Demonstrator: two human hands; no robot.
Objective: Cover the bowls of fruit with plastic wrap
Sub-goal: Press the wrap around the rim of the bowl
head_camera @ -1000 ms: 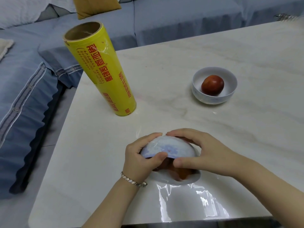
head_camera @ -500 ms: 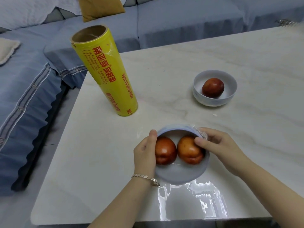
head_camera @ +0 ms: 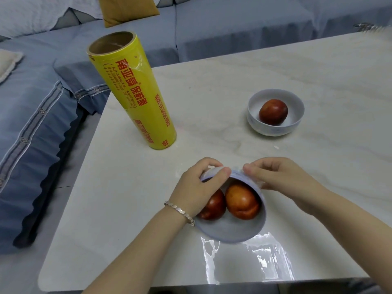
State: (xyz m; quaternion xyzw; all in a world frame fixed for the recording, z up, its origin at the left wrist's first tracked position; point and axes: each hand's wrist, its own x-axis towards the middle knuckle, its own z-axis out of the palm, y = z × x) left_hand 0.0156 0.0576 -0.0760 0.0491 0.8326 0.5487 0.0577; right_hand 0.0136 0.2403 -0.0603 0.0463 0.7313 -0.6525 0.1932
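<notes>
A white bowl (head_camera: 231, 229) with two red-orange fruits (head_camera: 241, 201) is tilted toward me near the table's front edge, and clear plastic wrap is stretched over its mouth. My left hand (head_camera: 197, 187) grips the bowl's far rim from the left, with its thumb on the rim. My right hand (head_camera: 282, 177) pinches the wrap against the far rim from the right. A second white bowl (head_camera: 275, 129) with a single red fruit (head_camera: 273, 112) stands uncovered further back on the right. The yellow roll of plastic wrap (head_camera: 135, 96) stands upright at the back left.
The pale marble table (head_camera: 222, 81) ends at its left edge beside a blue sofa (head_camera: 31, 124) with cushions. A glossy sheet of plastic wrap (head_camera: 244, 262) lies flat on the table in front of the near bowl.
The near bowl was turned bottom-up a second ago; it now faces me with its fruit showing. Both hands have shifted to its far rim.
</notes>
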